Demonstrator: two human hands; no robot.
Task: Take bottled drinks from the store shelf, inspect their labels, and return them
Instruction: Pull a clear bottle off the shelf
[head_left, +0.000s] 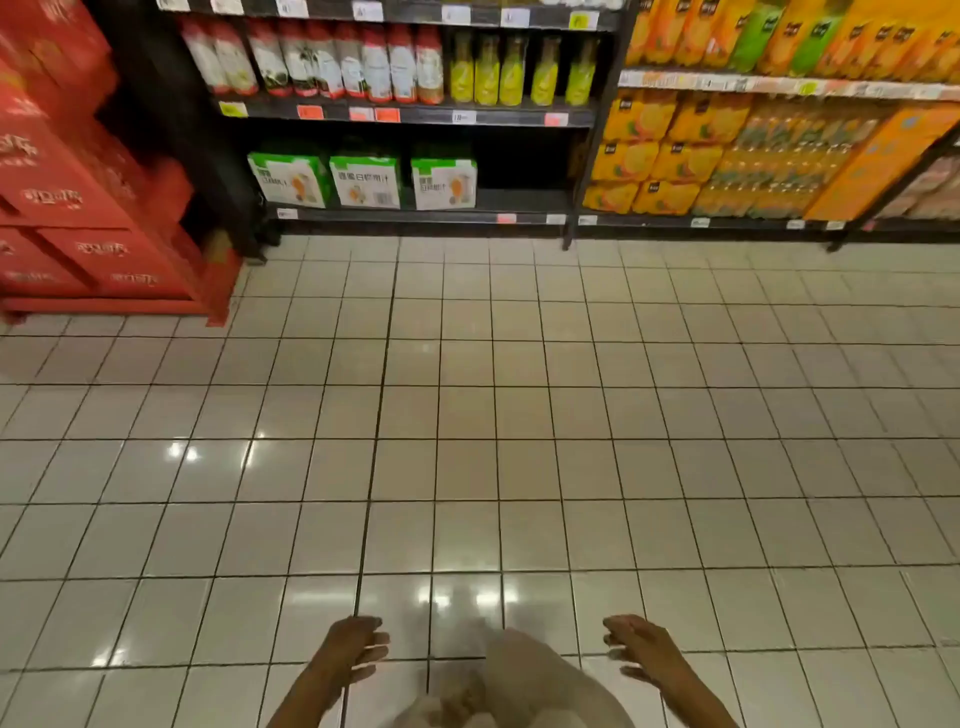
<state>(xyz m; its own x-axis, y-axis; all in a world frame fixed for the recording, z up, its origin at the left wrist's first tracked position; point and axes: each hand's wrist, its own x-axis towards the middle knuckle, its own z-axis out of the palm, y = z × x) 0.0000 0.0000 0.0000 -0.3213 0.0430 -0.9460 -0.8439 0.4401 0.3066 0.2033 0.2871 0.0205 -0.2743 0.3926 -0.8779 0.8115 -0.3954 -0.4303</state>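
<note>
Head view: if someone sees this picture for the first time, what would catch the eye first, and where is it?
Probably the red cartons, stacked high at the left edge. Next the orange juice packs filling the shelves at upper right, beside the row of yellow bottles on the dark shelf in the middle. At the bottom, the left hand and right hand hang empty over the shiny tiled floor.

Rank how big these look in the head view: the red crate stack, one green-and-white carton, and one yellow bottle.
1. red crate stack, by far the largest, though also nearest the camera.
2. green-and-white carton.
3. yellow bottle, slimmer than the carton, but it stands on a higher shelf, so this is less sure.
</note>
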